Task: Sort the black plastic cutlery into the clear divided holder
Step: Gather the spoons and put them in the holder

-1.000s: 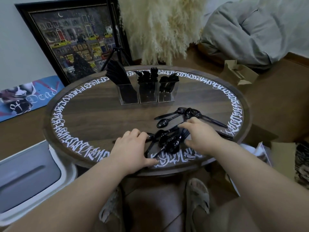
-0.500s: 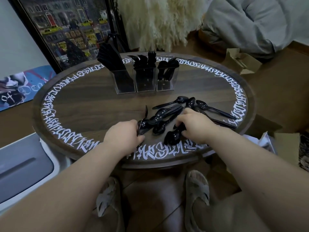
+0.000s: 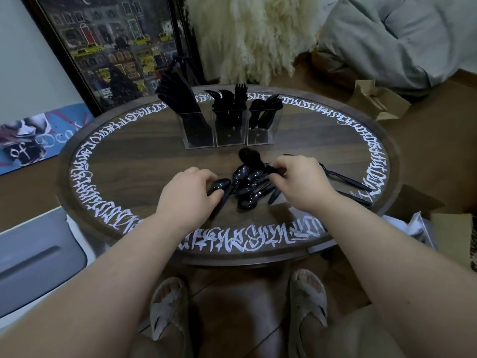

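Over the last second I had drawn the loose black plastic spoons (image 3: 247, 187) in from a spread-out scatter into one tight heap at the middle of the round dark wooden table with white lettering round its rim (image 3: 108, 177). Before, the handles fanned out toward the right; at this moment most bowls lay stacked between my hands. My left hand (image 3: 189, 195) had its fingers curled round the bowl of one spoon at the left edge of the heap. My right hand (image 3: 300, 183) pinched a few handles at the top right of the heap, and one spoon's bowl stood lifted clear above the rest. Two or so spoons (image 3: 346, 179) still lay apart, out to the right near the rim.

The clear divided plastic holder (image 3: 229, 130) stood just beyond the heap, with knives in its left compartment, forks in the middle and spoons in the right. I judged that only spoons remained, so the gathering meant one bundled carry to the right compartment could nearly finish the job, with the stragglers to follow.
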A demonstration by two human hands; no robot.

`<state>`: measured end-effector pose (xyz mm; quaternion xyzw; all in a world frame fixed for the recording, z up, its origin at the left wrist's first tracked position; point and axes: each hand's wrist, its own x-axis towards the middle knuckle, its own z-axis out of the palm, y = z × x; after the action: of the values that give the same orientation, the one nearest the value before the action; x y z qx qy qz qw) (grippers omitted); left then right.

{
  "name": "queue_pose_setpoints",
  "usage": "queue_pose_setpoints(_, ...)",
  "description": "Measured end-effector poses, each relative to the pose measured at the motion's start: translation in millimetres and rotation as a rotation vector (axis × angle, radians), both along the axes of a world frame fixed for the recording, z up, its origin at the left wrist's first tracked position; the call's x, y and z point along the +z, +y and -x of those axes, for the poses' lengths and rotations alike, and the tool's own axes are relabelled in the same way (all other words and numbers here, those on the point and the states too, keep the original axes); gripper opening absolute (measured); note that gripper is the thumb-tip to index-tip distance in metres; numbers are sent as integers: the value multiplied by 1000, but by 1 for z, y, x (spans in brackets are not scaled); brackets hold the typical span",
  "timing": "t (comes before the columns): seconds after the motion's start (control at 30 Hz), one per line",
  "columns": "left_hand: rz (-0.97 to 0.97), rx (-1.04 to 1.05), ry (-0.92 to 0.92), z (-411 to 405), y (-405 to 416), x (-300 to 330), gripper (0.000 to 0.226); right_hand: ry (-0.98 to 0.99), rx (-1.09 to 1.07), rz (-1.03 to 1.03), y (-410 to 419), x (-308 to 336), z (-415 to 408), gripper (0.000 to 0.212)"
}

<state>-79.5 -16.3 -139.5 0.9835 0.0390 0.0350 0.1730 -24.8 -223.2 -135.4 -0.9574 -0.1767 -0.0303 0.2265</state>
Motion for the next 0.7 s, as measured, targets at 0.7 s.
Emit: queue_pose_setpoints(0.7, 400, -141, 190, 0, -25, 11, 13, 497, -125, -832, 50, 18, 14, 22)
